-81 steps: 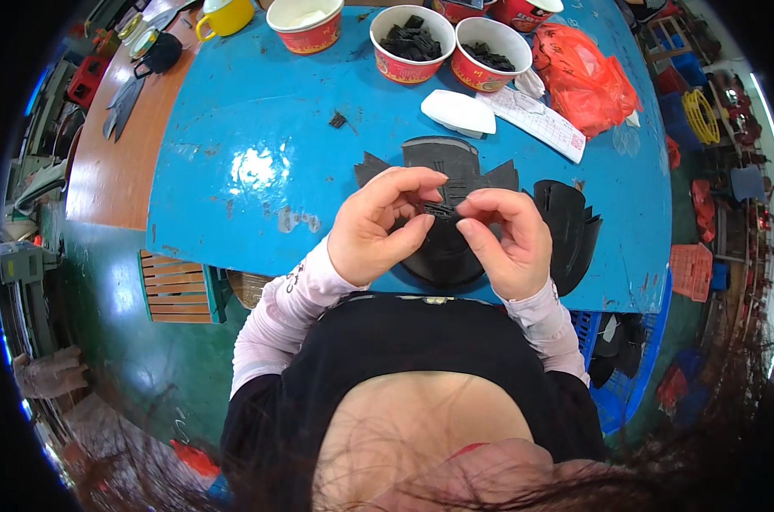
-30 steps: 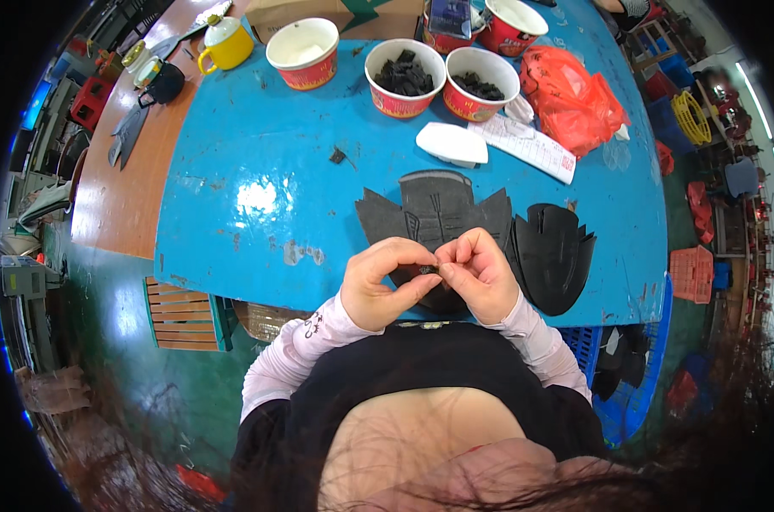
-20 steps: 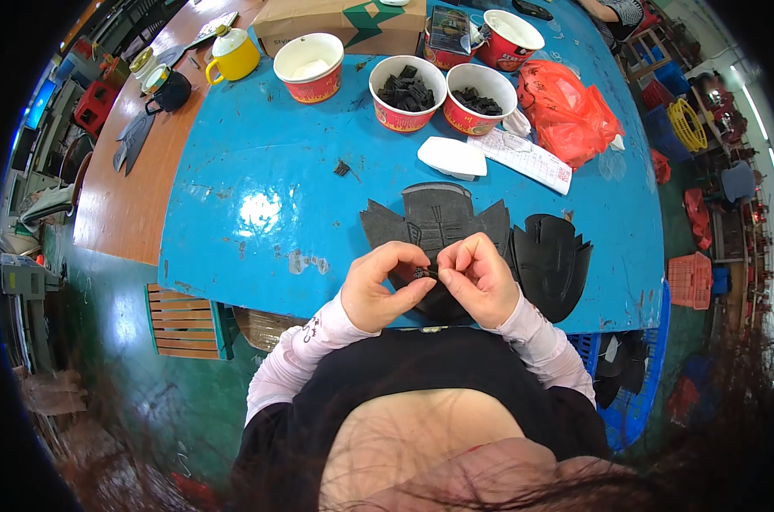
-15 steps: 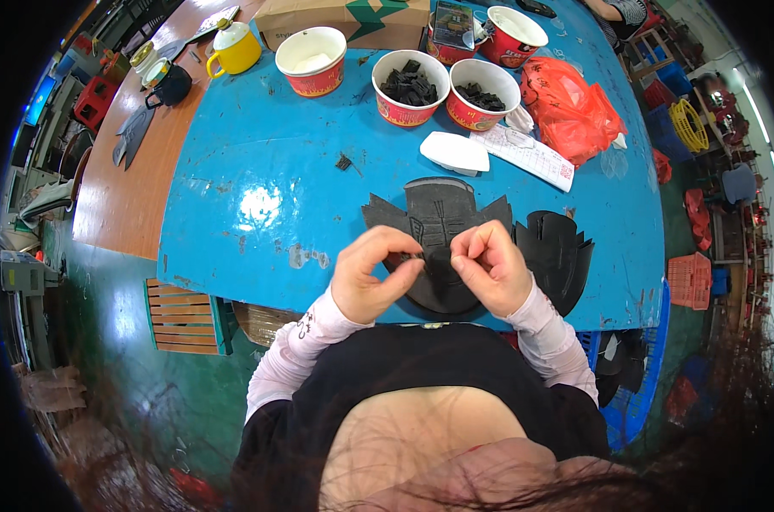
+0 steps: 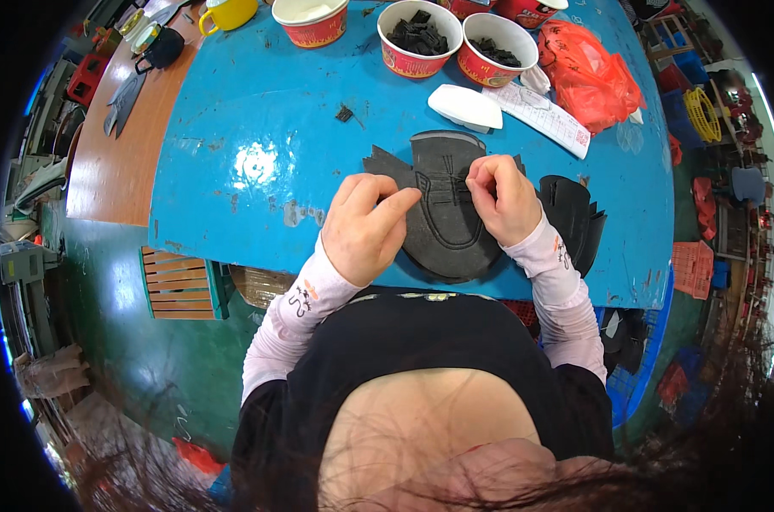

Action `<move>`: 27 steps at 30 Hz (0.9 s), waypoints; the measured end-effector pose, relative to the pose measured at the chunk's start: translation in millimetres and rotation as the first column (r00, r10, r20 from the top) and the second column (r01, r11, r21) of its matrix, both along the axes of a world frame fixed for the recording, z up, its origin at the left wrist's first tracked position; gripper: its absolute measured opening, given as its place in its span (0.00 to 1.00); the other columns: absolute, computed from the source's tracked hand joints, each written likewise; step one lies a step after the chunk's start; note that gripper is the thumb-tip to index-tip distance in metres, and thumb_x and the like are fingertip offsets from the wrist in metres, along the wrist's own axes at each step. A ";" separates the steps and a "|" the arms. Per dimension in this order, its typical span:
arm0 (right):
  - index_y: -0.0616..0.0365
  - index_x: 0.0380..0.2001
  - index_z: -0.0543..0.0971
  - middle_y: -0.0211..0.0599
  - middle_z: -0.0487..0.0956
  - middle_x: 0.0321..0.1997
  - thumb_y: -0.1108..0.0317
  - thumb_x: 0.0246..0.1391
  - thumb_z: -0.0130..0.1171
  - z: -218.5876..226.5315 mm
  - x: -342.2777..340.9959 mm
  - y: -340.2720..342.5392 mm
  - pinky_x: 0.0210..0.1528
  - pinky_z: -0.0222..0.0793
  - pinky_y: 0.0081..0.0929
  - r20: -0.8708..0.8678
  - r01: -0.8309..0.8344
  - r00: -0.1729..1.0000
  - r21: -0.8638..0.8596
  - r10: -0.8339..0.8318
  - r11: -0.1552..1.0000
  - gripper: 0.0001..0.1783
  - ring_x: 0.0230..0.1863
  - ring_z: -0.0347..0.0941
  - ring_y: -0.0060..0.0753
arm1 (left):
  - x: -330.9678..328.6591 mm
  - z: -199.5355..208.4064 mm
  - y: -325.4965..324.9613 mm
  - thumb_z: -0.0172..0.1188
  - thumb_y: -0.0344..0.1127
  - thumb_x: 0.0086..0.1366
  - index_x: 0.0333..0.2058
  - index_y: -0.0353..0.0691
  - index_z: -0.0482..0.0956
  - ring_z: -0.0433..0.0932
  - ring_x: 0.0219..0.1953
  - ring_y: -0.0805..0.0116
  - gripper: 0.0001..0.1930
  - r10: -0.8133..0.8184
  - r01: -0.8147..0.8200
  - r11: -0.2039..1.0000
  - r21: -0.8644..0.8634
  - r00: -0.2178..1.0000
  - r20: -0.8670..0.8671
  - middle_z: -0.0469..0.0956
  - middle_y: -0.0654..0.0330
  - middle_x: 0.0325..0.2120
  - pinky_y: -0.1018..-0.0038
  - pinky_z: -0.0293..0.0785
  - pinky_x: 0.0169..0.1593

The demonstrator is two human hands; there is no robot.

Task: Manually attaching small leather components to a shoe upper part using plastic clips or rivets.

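Observation:
A flat black panel (image 5: 446,247) with a rounded near end, jagged flaps at its far sides and thin grooves or slits in its middle lies on the blue table. Over its left part is my left hand (image 5: 365,224), fingers curled and the index fingertip pointing inward; whether it pinches anything is too small to make out. My right hand (image 5: 504,203) is closed in a pinch at the panel's right side, and what sits between its fingertips does not show. A second black panel (image 5: 574,222) lies beside it, partly hidden by my right wrist.
Two paper tubs (image 5: 417,64) (image 5: 496,72) hold small black scraps. Near them are a white tray-like piece (image 5: 465,107), a printed paper slip (image 5: 540,119) and a red plastic bag (image 5: 587,77). Another tub (image 5: 312,31) and a yellow mug (image 5: 229,14) stand farther left.
The view has tipped, so the table's things sit higher in it. My hands are a little wider apart, the right one farther up the panel, and more of the panel's middle shows.

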State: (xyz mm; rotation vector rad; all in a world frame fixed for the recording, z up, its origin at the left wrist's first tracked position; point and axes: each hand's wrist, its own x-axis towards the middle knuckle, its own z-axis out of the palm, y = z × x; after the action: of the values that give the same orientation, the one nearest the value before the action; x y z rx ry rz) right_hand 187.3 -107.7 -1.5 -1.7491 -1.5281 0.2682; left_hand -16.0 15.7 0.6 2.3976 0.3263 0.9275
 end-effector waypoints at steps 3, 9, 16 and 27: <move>0.60 0.32 0.65 0.41 0.77 0.34 0.82 0.53 0.58 -1.6 -1.2 2.1 0.32 0.69 0.24 0.003 -0.033 0.999 0.010 0.033 0.999 0.12 0.29 0.74 0.32 | 0.1 -1.8 -0.2 0.60 0.18 0.48 0.40 0.37 0.81 0.73 0.37 0.56 0.18 0.008 -0.008 0.999 0.048 1.000 -0.011 0.73 0.56 0.32 0.66 0.71 0.41; 0.58 0.33 0.68 0.41 0.74 0.27 0.80 0.47 0.59 0.4 -4.9 11.3 0.34 0.69 0.37 0.158 -0.122 0.982 0.081 0.108 0.989 0.12 0.31 0.73 0.48 | 1.4 -1.5 -1.8 0.61 0.20 0.46 0.39 0.39 0.81 0.73 0.38 0.57 0.18 0.017 -0.007 0.991 0.134 0.997 -0.079 0.73 0.58 0.33 0.65 0.71 0.41; 0.58 0.32 0.68 0.40 0.74 0.25 0.80 0.45 0.60 0.6 -5.4 19.4 0.33 0.69 0.38 0.262 -0.164 0.955 0.064 0.142 0.984 0.12 0.30 0.74 0.48 | 7.0 -2.2 -1.1 0.63 0.23 0.46 0.39 0.41 0.81 0.73 0.37 0.61 0.18 0.005 0.011 0.983 0.182 0.996 -0.091 0.72 0.61 0.32 0.66 0.69 0.42; 0.59 0.32 0.71 0.41 0.74 0.28 0.80 0.45 0.59 1.0 -9.5 22.5 0.34 0.70 0.37 0.262 -0.099 0.961 0.027 0.089 0.995 0.10 0.32 0.74 0.47 | 25.0 1.4 -0.7 0.60 0.29 0.51 0.41 0.42 0.81 0.73 0.38 0.64 0.16 0.054 0.041 0.943 0.330 0.961 -0.272 0.73 0.63 0.33 0.67 0.68 0.45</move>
State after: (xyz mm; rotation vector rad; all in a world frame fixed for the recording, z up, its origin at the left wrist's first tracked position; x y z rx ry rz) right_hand 177.8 -85.2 -0.5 -1.7354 -1.7948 0.0548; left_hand 9.0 15.0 2.0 2.8501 0.2998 0.6888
